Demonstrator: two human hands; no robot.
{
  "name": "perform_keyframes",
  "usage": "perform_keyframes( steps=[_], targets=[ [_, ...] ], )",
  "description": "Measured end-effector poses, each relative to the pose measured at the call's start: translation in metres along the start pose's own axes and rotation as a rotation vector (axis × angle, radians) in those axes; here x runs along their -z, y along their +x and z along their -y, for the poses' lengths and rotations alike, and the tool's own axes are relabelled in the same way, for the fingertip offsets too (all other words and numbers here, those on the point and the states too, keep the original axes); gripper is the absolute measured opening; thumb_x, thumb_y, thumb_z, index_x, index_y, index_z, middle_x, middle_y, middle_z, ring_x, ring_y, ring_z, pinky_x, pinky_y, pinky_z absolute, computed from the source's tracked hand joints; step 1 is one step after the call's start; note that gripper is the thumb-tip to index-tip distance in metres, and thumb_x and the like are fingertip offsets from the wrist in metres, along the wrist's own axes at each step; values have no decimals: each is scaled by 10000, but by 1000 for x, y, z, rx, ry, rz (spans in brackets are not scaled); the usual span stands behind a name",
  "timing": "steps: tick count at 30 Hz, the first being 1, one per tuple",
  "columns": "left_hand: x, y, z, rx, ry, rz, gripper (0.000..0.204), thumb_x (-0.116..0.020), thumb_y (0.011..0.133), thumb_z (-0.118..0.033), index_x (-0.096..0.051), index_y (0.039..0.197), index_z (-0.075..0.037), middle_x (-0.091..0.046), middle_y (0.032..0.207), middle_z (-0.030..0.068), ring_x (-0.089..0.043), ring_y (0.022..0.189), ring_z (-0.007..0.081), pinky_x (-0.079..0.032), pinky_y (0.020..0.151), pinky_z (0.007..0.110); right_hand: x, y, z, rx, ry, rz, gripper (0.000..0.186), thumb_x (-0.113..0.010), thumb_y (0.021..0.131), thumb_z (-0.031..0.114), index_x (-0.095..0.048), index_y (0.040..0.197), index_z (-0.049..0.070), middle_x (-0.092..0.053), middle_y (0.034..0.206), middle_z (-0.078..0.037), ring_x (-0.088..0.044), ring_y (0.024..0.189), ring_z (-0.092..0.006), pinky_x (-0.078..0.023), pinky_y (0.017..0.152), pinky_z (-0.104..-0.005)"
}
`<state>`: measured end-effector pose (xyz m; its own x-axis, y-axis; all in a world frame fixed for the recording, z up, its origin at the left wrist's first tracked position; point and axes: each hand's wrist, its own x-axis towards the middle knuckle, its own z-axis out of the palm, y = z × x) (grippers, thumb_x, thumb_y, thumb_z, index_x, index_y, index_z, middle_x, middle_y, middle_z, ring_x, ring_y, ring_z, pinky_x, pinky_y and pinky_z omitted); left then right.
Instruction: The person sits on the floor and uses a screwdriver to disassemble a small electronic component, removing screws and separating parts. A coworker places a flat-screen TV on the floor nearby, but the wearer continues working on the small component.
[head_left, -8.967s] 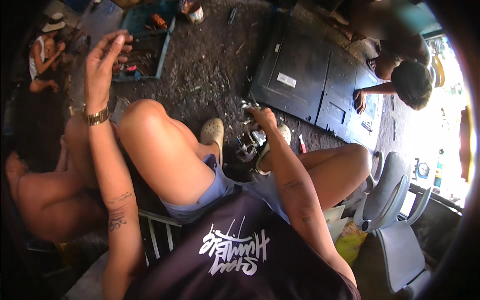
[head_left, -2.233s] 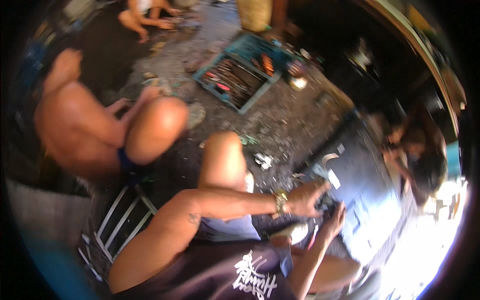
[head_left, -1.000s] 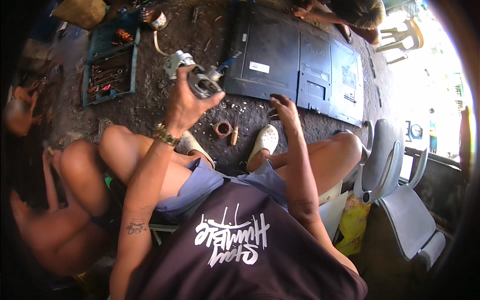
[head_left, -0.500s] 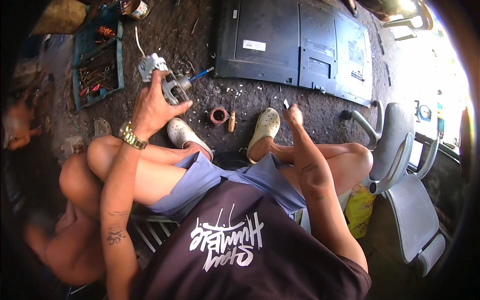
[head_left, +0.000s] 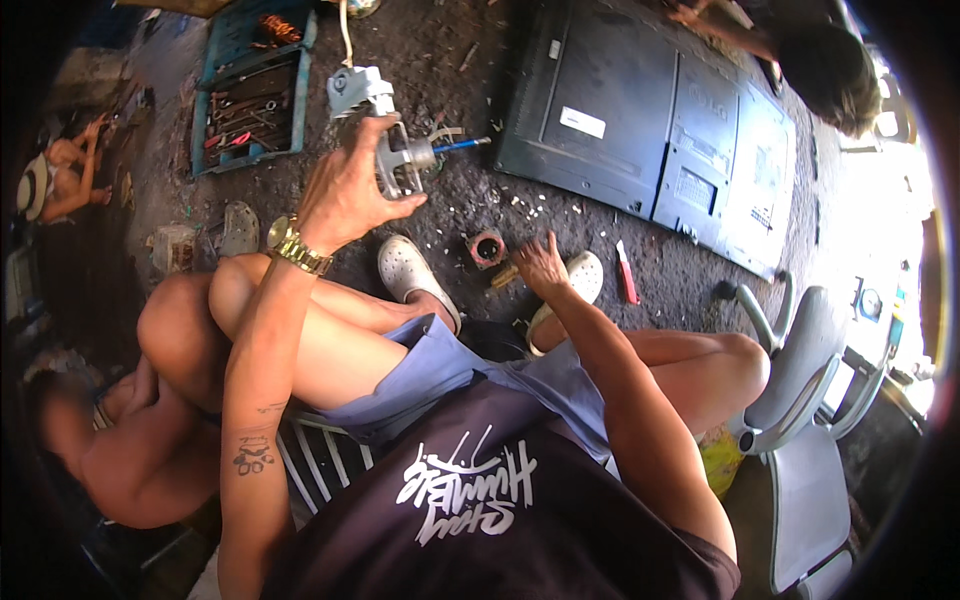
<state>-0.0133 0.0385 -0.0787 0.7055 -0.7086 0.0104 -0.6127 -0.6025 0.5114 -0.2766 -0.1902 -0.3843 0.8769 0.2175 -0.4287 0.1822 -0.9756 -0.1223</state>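
Observation:
My left hand (head_left: 345, 190) is closed on a motor (head_left: 405, 160) in an open metal frame, with a grey housing on top and a blue-covered shaft pointing right. A whitish cable (head_left: 346, 40) runs up from it. Low over the ground, my right hand (head_left: 542, 268) has its fingers apart. Beside its fingertips lies a screwdriver with a yellowish handle (head_left: 503, 277); whether they touch it I cannot tell. Left of that sits a reddish ring-shaped part (head_left: 487, 250) with a dark centre. A red-handled knife (head_left: 627, 272) lies right of my right shoe.
A flat black television (head_left: 610, 120) lies back-up ahead on the dark ground. A blue toolbox (head_left: 200, 130) with wrenches and copper wire stands far left. A grey chair (head_left: 800, 480) is at the right. Other people (head_left: 180, 460) sit at my left; another (head_left: 820, 75) leans in beyond the television.
My right hand has let go of the knife, now on the ground, and moved left to the screwdriver. The left hand still holds the motor. The whole view has shifted.

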Motion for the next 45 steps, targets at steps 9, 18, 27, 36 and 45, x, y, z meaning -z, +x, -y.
perform_keyframes(
  steps=[9, 18, 27, 36, 45],
  targets=[
    [4, -3, -12, -113, 62, -45, 963, -935, 666, -278, -401, 1445, -93, -614, 1318, 204, -656, 1087, 424, -571, 872, 476, 185, -91, 6, -632, 906, -411, 412, -599, 1020, 387, -573, 1214, 25, -713, 841, -217, -710, 832, -428, -534, 728, -491],
    [-5, -14, -49, -280, 111, -224, 962, -897, 721, -320, -365, 1495, -111, -602, 1262, 230, -687, 986, 411, -602, 740, 464, 322, -108, 95, -431, 998, -1082, 305, -546, 1057, 176, -544, 1308, 2, -576, 745, -82, -538, 606, -177, -428, 552, -355],
    [-7, -19, -53, -259, 126, -228, 929, -883, 729, -283, -373, 1486, -116, -590, 1241, 210, -669, 1004, 394, -589, 751, 465, 352, -97, 96, -532, 965, -1042, 173, -541, 1056, 171, -591, 1116, 17, -638, 713, -170, -617, 577, -282, -480, 548, -408],
    [-2, -20, -57, -233, 112, -208, 922, -881, 736, -315, -384, 1485, -115, -568, 1335, 237, -674, 1047, 408, -600, 776, 465, 317, -84, 97, -395, 1049, -1171, 204, -526, 1079, 210, -605, 1060, 23, -504, 642, 10, -436, 546, -100, -358, 490, -312],
    [0, -19, -50, -172, -137, -237, 848, -917, 719, -301, -430, 1382, -99, -646, 1176, 130, -700, 985, 299, -606, 782, 396, 224, -81, 63, -567, 1113, -902, 199, -517, 1073, 225, -571, 1048, 35, -632, 701, -186, -601, 574, -364, -433, 549, -467]
  ],
)
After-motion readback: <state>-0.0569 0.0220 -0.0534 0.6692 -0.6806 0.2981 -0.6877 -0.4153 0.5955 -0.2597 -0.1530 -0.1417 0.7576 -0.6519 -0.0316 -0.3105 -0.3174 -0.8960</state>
